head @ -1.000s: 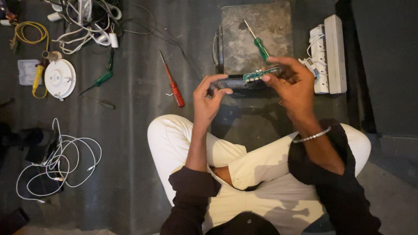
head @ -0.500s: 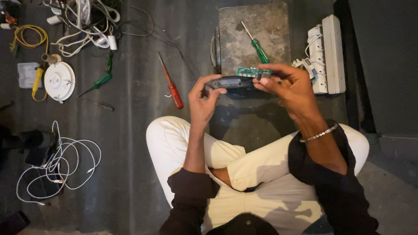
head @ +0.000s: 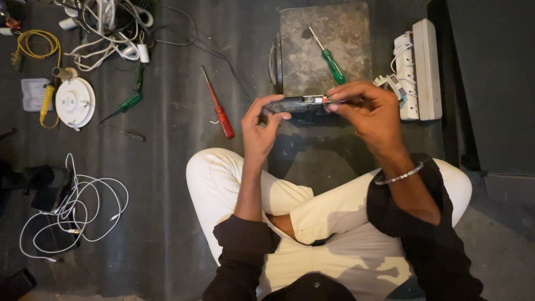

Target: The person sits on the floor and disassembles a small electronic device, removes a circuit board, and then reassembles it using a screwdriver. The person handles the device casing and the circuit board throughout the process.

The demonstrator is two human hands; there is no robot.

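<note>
I sit cross-legged on a dark floor. Both hands hold a long, narrow dark device (head: 301, 104) edge-on in front of me, with a bit of circuit board showing along its top. My left hand (head: 261, 127) pinches its left end between thumb and fingers. My right hand (head: 370, 114) grips its right end from above, fingers curled over it. A silver bracelet (head: 399, 177) is on my right wrist. Just beyond the device lies a green-handled screwdriver (head: 330, 59) on a grey metal box (head: 325, 44).
A red-handled screwdriver (head: 219, 107) lies left of my hands. A white power strip (head: 418, 69) lies at right. Far left are a round white fitting (head: 74, 102), another green screwdriver (head: 126, 105), yellow wire (head: 34, 44), tangled white cables (head: 108, 25) and a coiled white cable (head: 78, 206).
The device has turned from showing its green board face to edge-on. My right fingers now curl over its right end.
</note>
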